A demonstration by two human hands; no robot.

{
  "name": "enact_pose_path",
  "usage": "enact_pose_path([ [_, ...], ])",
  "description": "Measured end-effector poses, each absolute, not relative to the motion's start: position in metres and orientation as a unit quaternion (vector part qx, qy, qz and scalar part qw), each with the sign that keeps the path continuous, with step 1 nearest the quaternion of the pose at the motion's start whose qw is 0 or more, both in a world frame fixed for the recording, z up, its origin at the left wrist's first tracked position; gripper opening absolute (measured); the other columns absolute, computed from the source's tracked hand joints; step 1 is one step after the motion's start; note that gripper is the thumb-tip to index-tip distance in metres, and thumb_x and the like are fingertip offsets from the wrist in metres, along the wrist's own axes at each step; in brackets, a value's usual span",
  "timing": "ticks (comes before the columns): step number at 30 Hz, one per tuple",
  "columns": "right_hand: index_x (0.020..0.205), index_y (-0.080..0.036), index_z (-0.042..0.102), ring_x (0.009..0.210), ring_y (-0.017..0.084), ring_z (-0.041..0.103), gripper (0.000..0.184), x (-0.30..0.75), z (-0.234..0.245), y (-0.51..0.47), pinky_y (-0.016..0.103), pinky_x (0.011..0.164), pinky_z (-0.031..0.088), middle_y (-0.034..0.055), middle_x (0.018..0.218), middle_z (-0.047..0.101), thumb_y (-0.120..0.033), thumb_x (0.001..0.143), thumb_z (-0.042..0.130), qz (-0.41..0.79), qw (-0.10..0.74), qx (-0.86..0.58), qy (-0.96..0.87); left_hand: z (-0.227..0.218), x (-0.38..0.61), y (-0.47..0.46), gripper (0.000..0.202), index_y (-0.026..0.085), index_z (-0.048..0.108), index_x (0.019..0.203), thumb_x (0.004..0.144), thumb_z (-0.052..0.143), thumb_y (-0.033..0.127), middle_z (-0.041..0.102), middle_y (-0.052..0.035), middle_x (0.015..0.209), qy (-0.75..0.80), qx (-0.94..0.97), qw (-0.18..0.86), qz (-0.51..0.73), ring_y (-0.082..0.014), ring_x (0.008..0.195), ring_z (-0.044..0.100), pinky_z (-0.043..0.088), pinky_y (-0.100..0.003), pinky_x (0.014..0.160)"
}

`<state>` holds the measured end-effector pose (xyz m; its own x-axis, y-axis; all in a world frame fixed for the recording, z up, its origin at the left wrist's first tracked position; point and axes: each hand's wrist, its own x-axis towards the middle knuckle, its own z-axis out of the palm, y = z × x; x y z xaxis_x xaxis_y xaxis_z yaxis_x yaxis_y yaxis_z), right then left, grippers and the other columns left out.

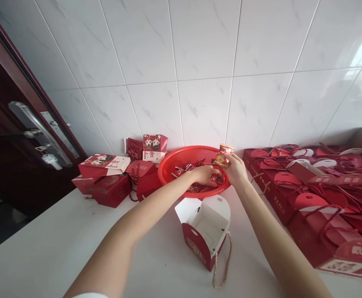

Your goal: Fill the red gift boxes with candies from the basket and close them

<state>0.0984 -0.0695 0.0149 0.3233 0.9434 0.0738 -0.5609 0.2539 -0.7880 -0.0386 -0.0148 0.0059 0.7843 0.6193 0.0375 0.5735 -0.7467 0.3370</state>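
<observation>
My left hand (206, 175) reaches down into a red plastic basket (171, 159) of wrapped candies (188, 167). Its fingers are bent among the wrappers, and whether they grip one is hidden. At the basket's right rim, my right hand (236, 167) is closed around several red and gold wrapped candies (222, 158), held above the rest. In front of the basket stands a red gift box (196, 247) with its flaps spread and its white inside showing. A beige rope handle (227, 265) hangs from its right side onto the table.
Rows of red gift boxes with cord handles (317, 198) fill the right of the white table (106, 244). More red boxes (112, 188) are stacked at the left. Behind is a tiled wall (205, 103); a dark door with a metal handle (41, 134) stands at far left.
</observation>
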Motion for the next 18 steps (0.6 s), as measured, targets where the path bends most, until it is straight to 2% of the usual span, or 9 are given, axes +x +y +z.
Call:
enact_pose_path([
  [4,0.074,-0.017,0.066,0.066,0.015,0.067,0.016,0.099,0.013,-0.069,0.027,0.064,0.057,0.003,0.074,0.07,-0.023,0.066,0.078,0.504,0.737,-0.335,-0.301,0.009,-0.036,-0.018,0.034,0.025,0.072,0.112,0.081,0.067,0.038,0.062,-0.0094,0.115,0.268,0.96,0.08,0.018,-0.0279,0.1,0.061,0.044,-0.033,0.08],
  [6,0.075,-0.017,0.066,0.066,0.015,0.067,0.016,0.099,0.012,-0.068,0.027,0.063,0.058,0.0032,0.074,0.07,-0.023,0.066,0.078,0.501,0.736,-0.339,-0.304,0.009,-0.035,-0.021,0.037,0.027,0.07,0.117,0.079,0.068,0.032,0.058,-0.0095,0.125,0.241,0.967,0.081,-0.006,-0.0285,0.105,0.06,0.045,-0.033,0.081],
  [8,0.075,-0.017,0.066,0.065,0.015,0.067,0.016,0.099,0.011,-0.068,0.027,0.061,0.057,0.003,0.073,0.071,-0.023,0.066,0.077,0.5,0.74,-0.339,-0.297,0.008,-0.034,-0.025,0.04,0.028,0.072,0.113,0.073,0.072,0.027,0.058,-0.0085,0.126,0.231,0.968,0.099,-0.027,-0.0285,0.105,0.06,0.046,-0.033,0.081],
  [11,0.075,-0.019,0.065,0.068,0.016,0.068,0.016,0.099,0.009,-0.067,0.028,0.063,0.058,0.0024,0.074,0.071,-0.024,0.065,0.077,0.5,0.74,-0.334,-0.301,0.006,-0.033,-0.027,0.033,0.029,0.077,0.096,0.064,0.078,0.023,0.066,-0.0062,0.105,0.281,0.949,0.142,0.003,-0.0274,0.093,0.063,0.046,-0.032,0.077],
  [14,0.075,-0.019,0.065,0.072,0.018,0.069,0.019,0.101,0.007,-0.065,0.03,0.067,0.059,0.002,0.074,0.07,-0.026,0.065,0.078,0.497,0.738,-0.332,-0.313,0.007,-0.037,-0.025,0.017,0.028,0.078,0.08,0.063,0.078,0.023,0.069,-0.0024,0.081,0.343,0.921,0.176,0.052,-0.0234,0.075,0.064,0.044,-0.03,0.069],
  [18,0.074,-0.019,0.064,0.072,0.018,0.068,0.019,0.102,0.007,-0.064,0.031,0.067,0.059,0.0015,0.071,0.069,-0.026,0.063,0.079,0.492,0.751,-0.323,-0.3,0.015,-0.05,-0.016,0.009,0.026,0.077,0.072,0.063,0.078,0.025,0.07,0.0,0.068,0.384,0.9,0.179,0.102,-0.0202,0.065,0.063,0.044,-0.029,0.064],
])
